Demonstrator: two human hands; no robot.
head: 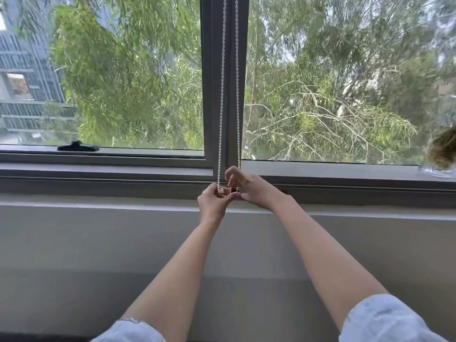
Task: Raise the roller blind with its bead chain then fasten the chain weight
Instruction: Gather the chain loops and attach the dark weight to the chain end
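A white bead chain (pixel 222 95) hangs in two strands down the dark centre mullion (pixel 207 82) of the window. Both strands end at the sill between my hands. My left hand (pixel 214 201) pinches the left strand at its bottom end. My right hand (pixel 249 187) holds the right strand, and a small dark chain weight (pixel 235 191) shows between the fingers of both hands. The roller blind itself is out of view above; both panes are uncovered.
A grey window sill (pixel 98 183) runs across below the frame, with a plain grey wall (pixel 98 243) under it. A black window handle (pixel 78 146) lies on the left pane's lower frame. Hair (pixel 443 149) hangs in at the right edge.
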